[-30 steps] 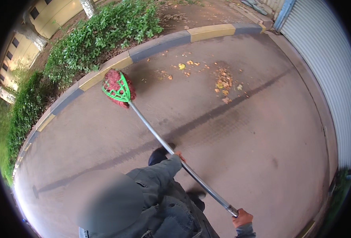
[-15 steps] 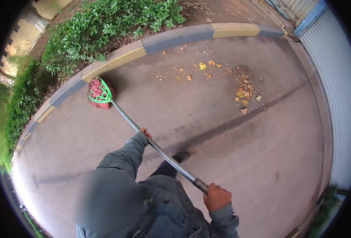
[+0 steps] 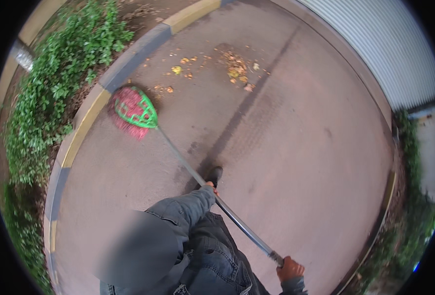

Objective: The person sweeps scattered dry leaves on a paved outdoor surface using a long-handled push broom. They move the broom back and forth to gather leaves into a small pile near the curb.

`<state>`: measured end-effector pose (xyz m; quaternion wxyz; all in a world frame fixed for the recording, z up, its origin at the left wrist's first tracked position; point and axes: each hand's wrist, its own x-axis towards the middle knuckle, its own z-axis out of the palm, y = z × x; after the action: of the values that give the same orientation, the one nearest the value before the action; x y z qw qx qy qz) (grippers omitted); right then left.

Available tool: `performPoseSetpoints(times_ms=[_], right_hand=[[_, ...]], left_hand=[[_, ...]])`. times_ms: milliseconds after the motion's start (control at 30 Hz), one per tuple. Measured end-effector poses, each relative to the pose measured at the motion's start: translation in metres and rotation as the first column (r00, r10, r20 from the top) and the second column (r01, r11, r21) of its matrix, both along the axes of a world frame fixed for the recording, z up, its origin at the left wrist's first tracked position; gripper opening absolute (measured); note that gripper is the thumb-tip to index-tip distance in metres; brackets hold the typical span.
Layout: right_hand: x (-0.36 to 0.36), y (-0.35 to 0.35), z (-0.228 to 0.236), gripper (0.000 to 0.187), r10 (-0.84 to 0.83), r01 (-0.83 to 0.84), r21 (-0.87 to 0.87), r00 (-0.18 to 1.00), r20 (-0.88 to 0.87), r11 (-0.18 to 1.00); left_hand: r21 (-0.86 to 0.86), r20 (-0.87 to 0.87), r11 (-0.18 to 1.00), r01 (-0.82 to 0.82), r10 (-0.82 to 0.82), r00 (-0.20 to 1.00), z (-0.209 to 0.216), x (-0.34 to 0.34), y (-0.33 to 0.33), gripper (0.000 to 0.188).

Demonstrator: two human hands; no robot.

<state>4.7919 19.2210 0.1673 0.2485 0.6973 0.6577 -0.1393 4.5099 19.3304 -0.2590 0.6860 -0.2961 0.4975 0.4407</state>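
Note:
My hands hold a long broom by its grey metal pole (image 3: 183,160). At its far end, a bright green openwork frame (image 3: 149,118) sits over red bristles (image 3: 138,132), slightly blurred, on the pavement beside the kerb. My left hand (image 3: 210,186) is closed round the middle of the pole. At the near end, my right hand (image 3: 290,269) grips the pole by its dark-wrapped end. Small fallen leaves (image 3: 164,89) lie just beyond the broom head, and a yellow leaf (image 3: 177,70) is a little farther off.
A kerb (image 3: 85,115) painted in yellow and grey blocks curves along the left, with green shrubs (image 3: 55,93) behind it. A heap of brown and yellow leaves (image 3: 234,66) lies farther out. Corrugated metal sheeting (image 3: 375,44) stands at the right. My shoe (image 3: 215,174) is near my left hand.
My view has turned, so the surroundings have swung round. The broom head has moved along the kerb, nearer to the scattered leaves. Both hands still hold the pole.

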Motion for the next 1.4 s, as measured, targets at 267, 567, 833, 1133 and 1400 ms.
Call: performPoseSetpoints(times_ms=[267,567,833,1133,1400], right_hand=[[-0.072,-0.192,0.054,0.014,-0.398,0.403,0.116,0.915,-0.064,0.908],[-0.042,-0.281,0.055,0.014,-0.551,0.552,0.027,0.826,0.114,0.833],[0.013,-0.276,0.048,0.012,-0.485,0.487,0.021,0.866,0.12,0.873],[0.078,-0.134,0.03,0.014,-0.097,0.084,0.144,0.992,0.084,0.986],[0.015,0.043,0.022,0.014,0.258,-0.263,0.062,0.963,0.084,0.963]], left_hand=[[-0.089,-0.155,0.876,0.473,-0.481,0.863,0.108,0.099,-0.001,0.014],[0.147,-0.034,0.814,0.562,-0.563,0.826,0.179,0.141,-0.075,0.015],[-0.072,-0.012,0.855,0.513,-0.515,0.857,0.177,0.119,-0.095,0.012],[-0.151,0.049,0.965,0.214,-0.209,0.977,0.16,0.069,-0.071,0.013],[-0.089,-0.078,0.985,-0.148,0.142,0.987,0.097,-0.034,-0.039,0.017]])
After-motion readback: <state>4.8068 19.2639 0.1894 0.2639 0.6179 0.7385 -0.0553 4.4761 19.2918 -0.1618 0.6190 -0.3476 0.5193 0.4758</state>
